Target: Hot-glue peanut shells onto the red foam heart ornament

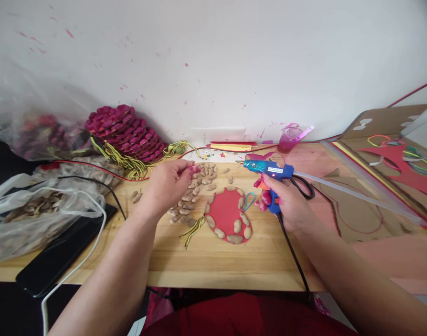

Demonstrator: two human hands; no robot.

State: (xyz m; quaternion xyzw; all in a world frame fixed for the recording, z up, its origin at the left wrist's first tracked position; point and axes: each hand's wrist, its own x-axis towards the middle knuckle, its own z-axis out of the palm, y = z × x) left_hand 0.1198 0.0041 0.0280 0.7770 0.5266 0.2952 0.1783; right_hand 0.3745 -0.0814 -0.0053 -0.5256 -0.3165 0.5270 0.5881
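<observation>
My right hand [281,198] is wrapped round the handle of a blue hot glue gun [269,169], with a finger at its orange trigger. The nozzle points left, and a long clear glue stick [356,193] sticks out of the back. My left hand [173,182] is closed in a pinch beside a pile of peanuts [201,179]; what its fingertips hold, if anything, is hidden. Between the hands lies a red gourd-shaped cutout [225,212] with peanuts along its edge. Yellow-green tassel threads [194,231] and a blue loop [248,200] lie at its sides.
At the back left stands a stack of magenta-painted peanut pieces [125,133] with tassels. A plastic bag of peanuts [41,207] and a black phone [66,252] lie left. A pink cup [288,139] stands behind; cut cardboard [363,210] lies right. Cables cross the table.
</observation>
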